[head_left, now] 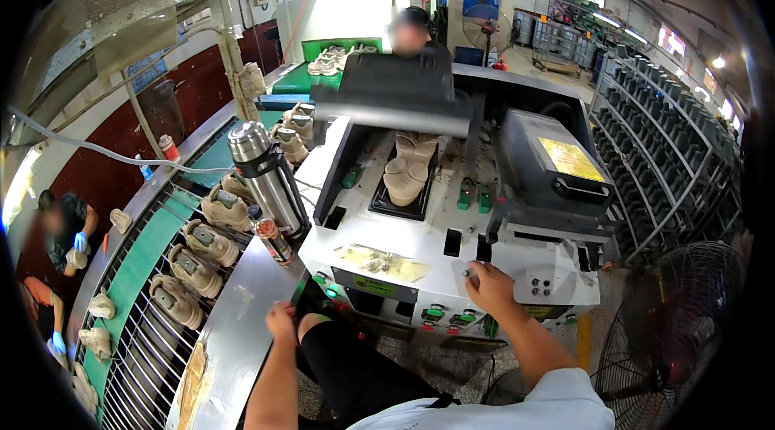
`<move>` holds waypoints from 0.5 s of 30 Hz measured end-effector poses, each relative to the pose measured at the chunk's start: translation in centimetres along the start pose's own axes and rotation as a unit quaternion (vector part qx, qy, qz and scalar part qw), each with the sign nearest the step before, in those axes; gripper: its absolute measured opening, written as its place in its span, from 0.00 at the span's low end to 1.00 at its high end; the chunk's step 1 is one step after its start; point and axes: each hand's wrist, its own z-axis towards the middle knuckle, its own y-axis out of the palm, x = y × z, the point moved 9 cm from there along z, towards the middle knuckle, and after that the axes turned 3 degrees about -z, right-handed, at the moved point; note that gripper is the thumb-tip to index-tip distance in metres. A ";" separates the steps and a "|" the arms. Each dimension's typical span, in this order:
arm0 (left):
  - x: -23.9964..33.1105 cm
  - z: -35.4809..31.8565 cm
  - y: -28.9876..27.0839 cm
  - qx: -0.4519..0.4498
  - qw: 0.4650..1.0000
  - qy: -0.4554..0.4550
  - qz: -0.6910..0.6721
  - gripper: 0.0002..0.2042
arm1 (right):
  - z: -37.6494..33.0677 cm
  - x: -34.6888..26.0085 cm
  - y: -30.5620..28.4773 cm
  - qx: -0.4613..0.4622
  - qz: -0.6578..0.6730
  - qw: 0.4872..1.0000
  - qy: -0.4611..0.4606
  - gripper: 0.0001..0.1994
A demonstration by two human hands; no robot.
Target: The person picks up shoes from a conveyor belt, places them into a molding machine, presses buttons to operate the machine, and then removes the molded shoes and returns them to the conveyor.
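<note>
steel table (234, 301) at my left, metal flask (260, 180) and small bottle (273, 242) on it; roller conveyor (145, 248) alongside, carrying beige shoes (211, 243). white machine (420, 240) before me, tall rack (662, 139) and floor fan (686, 325) to right. co-workers (74, 224) at far left.

my right hand (488, 286) at small knob (468, 273) on machine, fingers bent; can't tell whether gripping. my left hand (281, 321) curled closed by table edge. beige footwear (405, 178) in black tray (390, 201), ahead and left of right hand, well apart.
</note>
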 end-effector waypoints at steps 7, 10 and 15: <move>-1.0 0.8 -12.5 0.155 0.925 0.181 0.297 0.14 | 0.1 -1.1 0.8 -0.016 -0.021 0.999 -0.033 0.11; 2.4 -2.1 -10.9 0.182 0.889 0.236 0.347 0.14 | 0.1 -1.6 0.3 -0.009 -0.024 0.999 -0.033 0.10; 3.3 -3.0 -10.7 0.176 0.883 0.237 0.364 0.13 | -0.2 -1.5 0.1 -0.002 -0.019 0.999 -0.025 0.10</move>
